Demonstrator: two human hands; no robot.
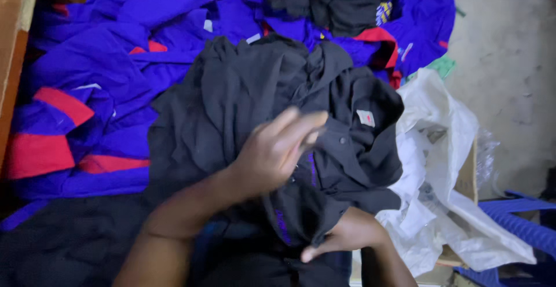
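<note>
A crumpled black shirt (243, 96) with a collar, a button and a small white neck tag (365, 118) lies in front of me on a heap of clothes. My left hand (278, 151) rests on top of it with fingers stretched out toward the collar, holding nothing that I can see. My right hand (347, 235) is at the shirt's lower right edge, fingers curled around the black fabric. Purple stitching shows on the shirt between my hands.
Blue garments with red bands (87, 107) are piled left and behind. More black garments (336, 0) lie at the top. A white plastic sack (446, 165) sits on the right, with a blue plastic item (521, 217) and bare concrete floor (509, 49) beyond it.
</note>
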